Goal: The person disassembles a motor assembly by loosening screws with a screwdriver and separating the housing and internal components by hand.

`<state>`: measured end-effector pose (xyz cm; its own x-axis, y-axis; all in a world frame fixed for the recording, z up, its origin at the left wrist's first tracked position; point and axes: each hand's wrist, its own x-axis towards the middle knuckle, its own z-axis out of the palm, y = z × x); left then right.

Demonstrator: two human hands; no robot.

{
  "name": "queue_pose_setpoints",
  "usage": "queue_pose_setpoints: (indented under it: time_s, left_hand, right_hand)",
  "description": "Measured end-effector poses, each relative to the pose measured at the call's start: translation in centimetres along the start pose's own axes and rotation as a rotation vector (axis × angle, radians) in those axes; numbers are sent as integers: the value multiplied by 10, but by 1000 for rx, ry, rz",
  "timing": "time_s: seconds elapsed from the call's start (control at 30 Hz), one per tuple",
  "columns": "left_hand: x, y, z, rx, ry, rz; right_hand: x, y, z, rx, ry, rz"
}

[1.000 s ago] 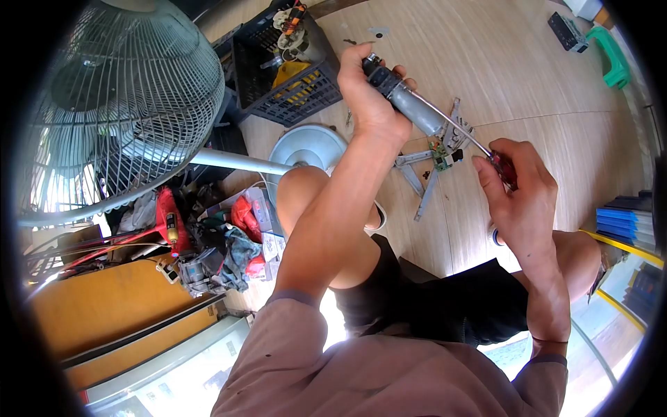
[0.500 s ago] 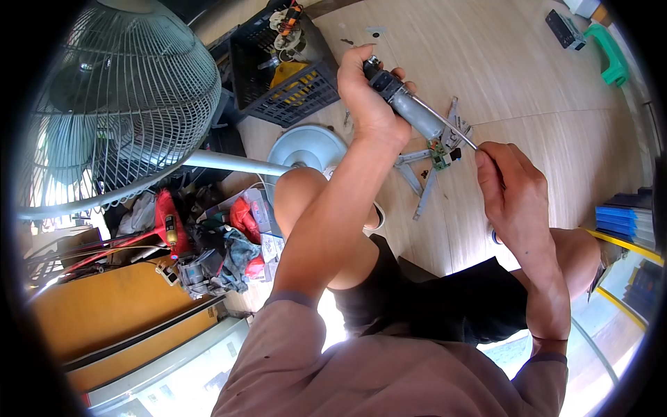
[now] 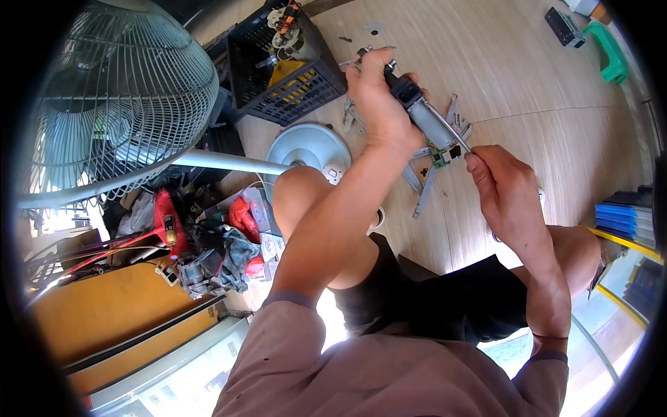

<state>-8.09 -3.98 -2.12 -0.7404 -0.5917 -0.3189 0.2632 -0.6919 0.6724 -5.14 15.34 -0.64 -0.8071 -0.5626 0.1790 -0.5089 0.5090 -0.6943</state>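
Close to the floor's middle, my left hand (image 3: 385,104) is wrapped round a small motor-like unit (image 3: 432,124) with a silver-grey cylinder and a black head with metal fittings. My right hand (image 3: 506,184) is closed on a screwdriver, its handle hidden in the fingers. The long, thin screwdriver shaft (image 3: 450,128) runs along the cylinder toward the black head; its tip contact is unclear. Just past the cylinder's lower end shows a green circuit board (image 3: 438,156). Around it, grey metal bracket legs (image 3: 425,196) lie spread on the floor.
A black plastic crate (image 3: 299,90) holding tools stands at the upper left. Beside it a large fan (image 3: 132,90) lies tilted on its pole, with a round base (image 3: 309,144). A green handle-like piece (image 3: 608,52) and a black box (image 3: 564,28) lie at upper right.
The unit in my left hand has shifted slightly right and tipped more upright. My right hand has moved a little left with the screwdriver, and less of its shaft shows.
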Motion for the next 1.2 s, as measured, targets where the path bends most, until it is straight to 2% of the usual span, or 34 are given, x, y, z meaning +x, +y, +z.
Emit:
queue_pose_setpoints:
  time_s: [0.27,0.47,0.67,0.77,0.97,1.07,1.2]
  left_hand:
    - [-6,-1,1,7,19,-33]
    - [-7,-2,0,-1,34,-48]
    - [-13,-2,2,40,24,-10]
    - [-12,-8,1,59,15,-3]
    - [-10,-14,-1,84,15,29]
    - [-11,-16,1,37,15,29]
    - [-12,-17,1,54,18,19]
  right_hand:
    - [3,-1,4,179,6,217]
    - [6,-3,5,182,-1,272]
    - [9,-11,2,191,9,210]
    - [9,-7,3,183,42,99]
    - [8,-5,4,239,24,164]
    - [10,-11,-3,132,-15,216]
    - [8,-2,5,104,125,124]
